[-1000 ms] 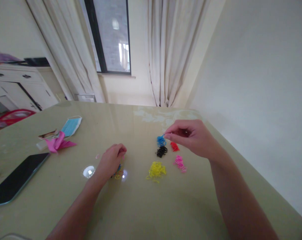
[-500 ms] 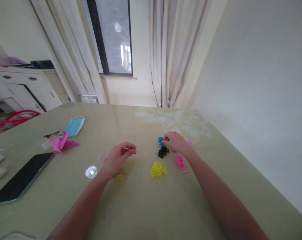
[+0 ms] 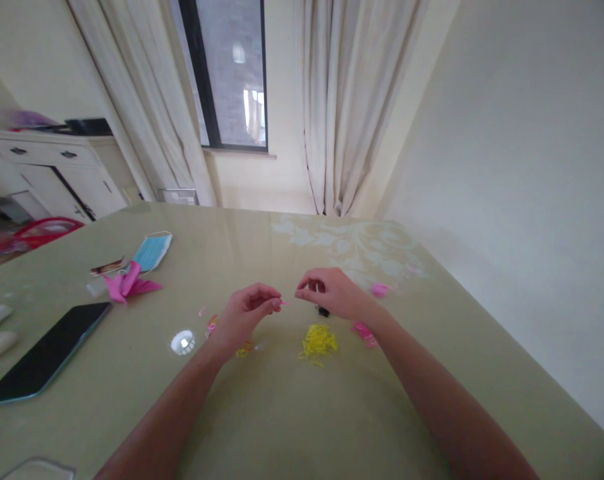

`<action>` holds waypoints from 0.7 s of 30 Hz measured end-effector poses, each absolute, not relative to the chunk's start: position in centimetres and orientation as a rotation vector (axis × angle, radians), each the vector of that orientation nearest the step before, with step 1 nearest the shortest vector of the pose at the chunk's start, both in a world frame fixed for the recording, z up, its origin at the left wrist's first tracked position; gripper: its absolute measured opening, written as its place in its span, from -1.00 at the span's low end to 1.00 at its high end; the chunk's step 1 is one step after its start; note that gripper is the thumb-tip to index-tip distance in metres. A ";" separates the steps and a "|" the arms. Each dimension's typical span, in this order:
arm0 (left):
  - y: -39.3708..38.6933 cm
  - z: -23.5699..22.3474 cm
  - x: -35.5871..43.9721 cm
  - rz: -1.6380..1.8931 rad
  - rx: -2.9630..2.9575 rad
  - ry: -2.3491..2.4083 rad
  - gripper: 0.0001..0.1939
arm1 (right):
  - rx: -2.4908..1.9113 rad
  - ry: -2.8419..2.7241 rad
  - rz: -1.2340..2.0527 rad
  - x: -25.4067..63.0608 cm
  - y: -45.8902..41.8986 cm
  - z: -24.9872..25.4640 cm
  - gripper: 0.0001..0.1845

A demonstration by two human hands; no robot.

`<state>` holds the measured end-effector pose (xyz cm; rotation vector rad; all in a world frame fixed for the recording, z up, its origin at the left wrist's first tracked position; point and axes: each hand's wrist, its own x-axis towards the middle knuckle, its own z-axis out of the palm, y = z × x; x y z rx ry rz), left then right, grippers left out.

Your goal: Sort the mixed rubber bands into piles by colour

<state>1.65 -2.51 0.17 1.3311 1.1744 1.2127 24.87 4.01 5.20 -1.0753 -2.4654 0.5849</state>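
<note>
My left hand [image 3: 249, 317] is closed in a pinch on a small pink rubber band [image 3: 284, 303] above the table. Just to its right, my right hand [image 3: 329, 291] also has thumb and fingertips pressed together; what is between them, if anything, is too small to see. The two sets of fingertips are close but apart. Under the right hand shows part of a black rubber-band pile [image 3: 323, 311]; the blue and red piles are hidden. Nearer lies a yellow pile [image 3: 319, 341], with a pink pile [image 3: 365, 333] beside the right wrist. Mixed bands [image 3: 245, 349] lie partly behind the left hand.
A small pink clump [image 3: 379, 289] lies beyond the right wrist. On the left are a dark phone or tablet [image 3: 47, 353], folded pink paper [image 3: 129, 285], a blue face mask [image 3: 152, 252] and a round shiny object [image 3: 183, 342]. A wall [image 3: 522, 200] borders the right side.
My right hand dipped to the blue pile, then came left toward my left hand. My left hand rose from the mixed bands and moved right, with the pink band at its fingertips.
</note>
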 end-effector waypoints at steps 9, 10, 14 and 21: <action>-2.5 0.7 2.0 1.193 1.407 1.204 -0.68 | -0.808 -2.440 0.541 23.6 1.6 6.6 -0.86; -2.4 0.6 1.8 1.187 1.456 1.260 -0.68 | -0.806 -2.411 0.547 24.0 1.5 7.3 -0.85; -2.0 0.0 0.7 1.025 1.810 1.683 -0.75 | -0.749 -2.294 0.536 26.0 0.4 10.3 -0.80; -1.6 -1.9 -2.4 0.405 2.016 2.065 -0.75 | -0.713 -2.110 0.375 28.9 -4.0 14.0 -0.85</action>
